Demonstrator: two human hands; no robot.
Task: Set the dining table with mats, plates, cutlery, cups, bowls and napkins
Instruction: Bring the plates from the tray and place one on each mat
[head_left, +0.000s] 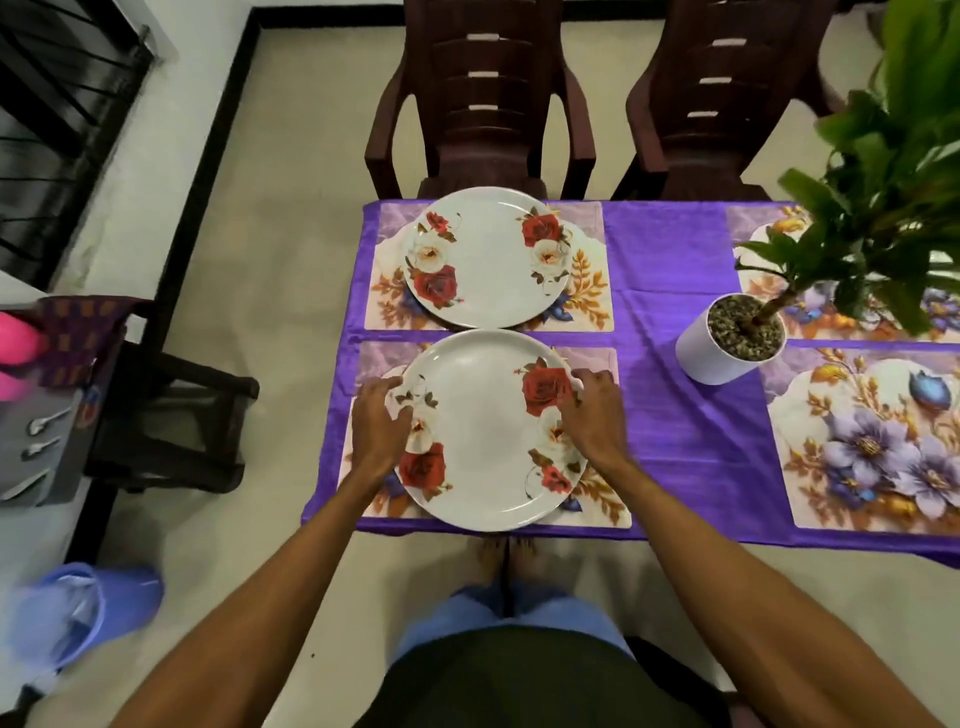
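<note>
A white plate with red and white roses (483, 441) lies on the near floral mat (602, 499) at the table's front edge. My left hand (376, 428) grips its left rim and my right hand (589, 415) grips its right rim. A second rose plate (488, 260) rests on the far mat (592, 301) just behind it. Two more floral mats, a near one (857, 441) and a far one (769, 228), lie bare on the right; a plant partly covers the far one.
A purple cloth (675, 364) covers the table. A white pot with a green plant (727, 338) stands right of centre. Two dark chairs, one (483, 104) and another (722, 104), stand at the far side. At the left, spoons (44, 434) lie on a grey tray beside a dark stool (171, 415).
</note>
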